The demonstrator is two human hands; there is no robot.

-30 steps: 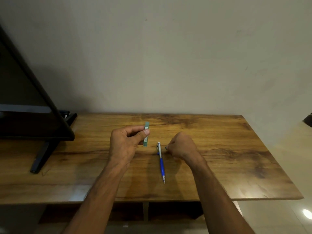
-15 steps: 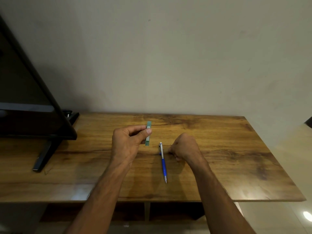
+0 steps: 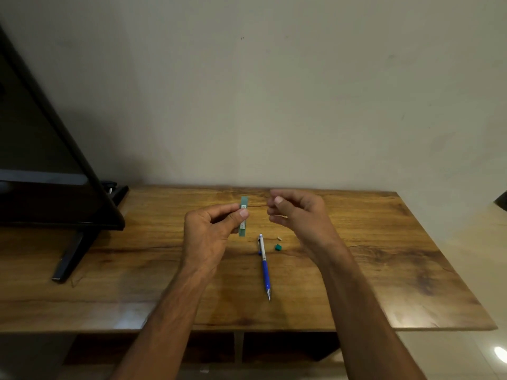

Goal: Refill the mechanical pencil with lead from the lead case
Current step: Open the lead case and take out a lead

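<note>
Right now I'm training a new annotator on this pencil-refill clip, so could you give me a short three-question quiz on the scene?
1. True or false: the mechanical pencil lies on the table, touched by neither hand.
2. Which hand holds the lead case? A) left hand B) right hand C) neither
3. Fill in: the small green cap lies on the table to the ___ of the pencil's top end.

Key: 1 true; 2 A; 3 right.
</note>
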